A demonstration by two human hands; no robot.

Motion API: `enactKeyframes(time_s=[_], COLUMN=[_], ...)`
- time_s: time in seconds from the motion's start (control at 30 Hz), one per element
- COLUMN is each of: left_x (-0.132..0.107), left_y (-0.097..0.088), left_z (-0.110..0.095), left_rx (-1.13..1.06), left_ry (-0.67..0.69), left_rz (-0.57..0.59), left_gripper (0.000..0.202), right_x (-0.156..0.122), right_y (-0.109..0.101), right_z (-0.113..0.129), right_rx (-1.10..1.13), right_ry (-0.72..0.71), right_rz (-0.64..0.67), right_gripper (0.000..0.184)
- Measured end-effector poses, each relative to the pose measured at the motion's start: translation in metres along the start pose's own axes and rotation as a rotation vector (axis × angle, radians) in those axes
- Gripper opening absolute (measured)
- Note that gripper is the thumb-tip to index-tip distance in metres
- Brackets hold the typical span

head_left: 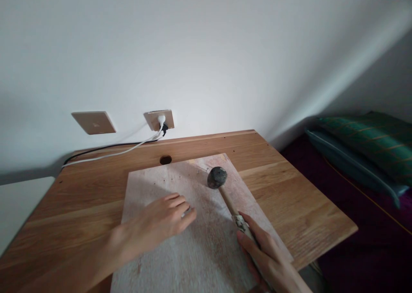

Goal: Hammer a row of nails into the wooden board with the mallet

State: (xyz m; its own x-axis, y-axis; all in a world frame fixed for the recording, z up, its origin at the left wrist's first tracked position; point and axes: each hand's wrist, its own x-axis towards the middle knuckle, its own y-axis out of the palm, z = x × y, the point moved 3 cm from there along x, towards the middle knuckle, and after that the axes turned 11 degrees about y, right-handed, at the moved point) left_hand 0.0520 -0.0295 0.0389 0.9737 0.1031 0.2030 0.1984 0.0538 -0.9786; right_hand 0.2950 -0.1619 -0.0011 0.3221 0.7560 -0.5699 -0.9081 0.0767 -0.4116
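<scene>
The right hand (265, 252) is closed around the mallet (228, 201); the left hand (172, 213) is curled over the board (193, 261), its contents indeterminable. The mallet's long axis is directed forward and leftward, its head (217, 178) positioned beyond and right of the left hand.

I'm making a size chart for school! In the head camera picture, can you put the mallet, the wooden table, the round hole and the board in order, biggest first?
1. Wooden table
2. Board
3. Mallet
4. Round hole
</scene>
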Motion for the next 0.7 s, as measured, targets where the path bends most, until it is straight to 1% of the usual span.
enactKeyframes(time_s=[0.1, 0.17, 0.2, 0.27, 0.33, 0.37, 0.4, 0.47, 0.53, 0.7], left_x=[0.002, 0.004, 0.005, 0.009, 0.013, 0.015, 0.017, 0.021, 0.023, 0.020], left_y=[0.003, 0.004, 0.004, 0.007, 0.014, 0.019, 0.025, 0.036, 0.045, 0.052], left_z=[-0.005, 0.001, 0.006, 0.025, 0.051, 0.065, 0.077, 0.094, 0.102, 0.102], left_rx=[0.098, 0.070, 0.024, -0.117, -0.280, -0.361, -0.425, -0.493, -0.508, -0.542], left_ry=[0.090, 0.090, 0.069, -0.034, -0.219, -0.331, -0.414, -0.511, -0.545, -0.541], left_rz=[0.022, -0.011, -0.053, -0.188, -0.358, -0.416, -0.465, -0.496, -0.496, -0.516], left_gripper=[0.023, 0.020, 0.018, 0.016, 0.017, 0.016, 0.016, 0.016, 0.017, 0.015], right_x=[0.001, 0.001, 0.002, 0.002, 0.002, 0.003, 0.003, 0.003, 0.003, 0.002], right_y=[0.002, 0.002, 0.002, 0.001, 0.001, 0.001, 0.001, 0.002, 0.002, 0.002], right_z=[-0.001, -0.003, -0.003, -0.003, -0.003, -0.003, -0.002, -0.002, -0.002, -0.004], right_rx=[0.040, 0.058, 0.060, 0.056, 0.048, 0.041, 0.034, 0.029, 0.036, 0.038], right_ry=[0.019, 0.029, 0.031, 0.026, 0.025, 0.022, 0.020, 0.018, 0.029, 0.051], right_rz=[0.021, 0.028, 0.028, 0.030, 0.033, 0.033, 0.034, 0.051, 0.065, 0.064], right_gripper=[0.079, 0.079, 0.079, 0.078, 0.078, 0.078, 0.079, 0.080, 0.081, 0.084])
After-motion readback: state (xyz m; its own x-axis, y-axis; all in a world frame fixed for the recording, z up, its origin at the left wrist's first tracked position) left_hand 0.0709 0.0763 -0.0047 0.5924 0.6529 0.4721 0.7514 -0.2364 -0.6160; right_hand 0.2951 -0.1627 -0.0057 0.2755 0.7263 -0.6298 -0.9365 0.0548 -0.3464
